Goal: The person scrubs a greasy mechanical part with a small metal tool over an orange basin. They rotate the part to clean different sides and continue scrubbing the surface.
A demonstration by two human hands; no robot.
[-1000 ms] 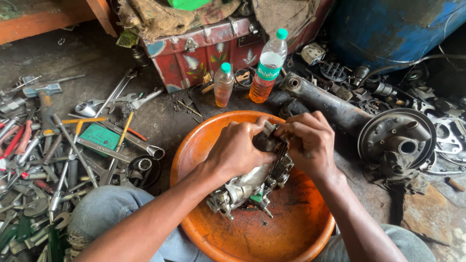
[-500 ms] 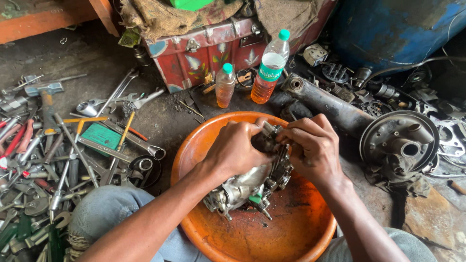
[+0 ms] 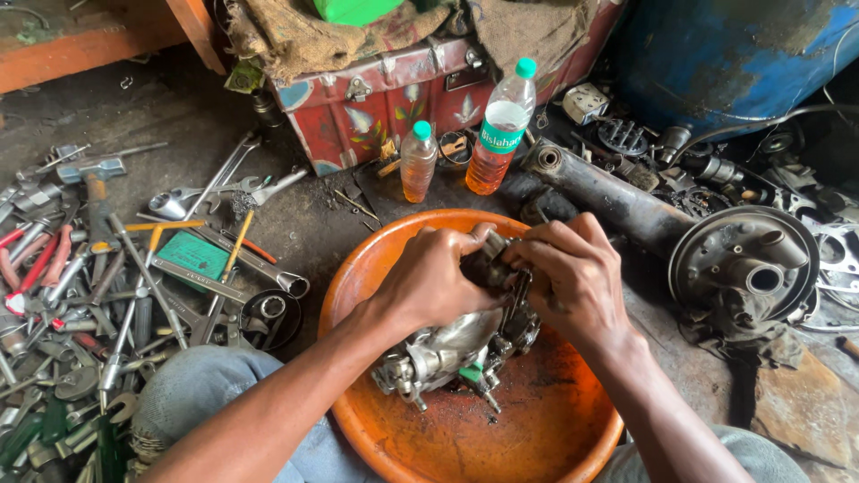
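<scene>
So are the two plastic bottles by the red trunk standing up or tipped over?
Upright: the small bottle and the tall bottle both stand, green caps on top.

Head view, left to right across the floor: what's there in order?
Pile of wrenches → green box → small bottle → tall bottle → brake drum. The orange basin, with both hands on the metal part, spans the middle, so it is left out.

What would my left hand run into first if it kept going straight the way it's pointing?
Probably the right hand: the left hand points rightward across the metal engine part both grip, fingertips nearly meeting over the orange basin.
</scene>
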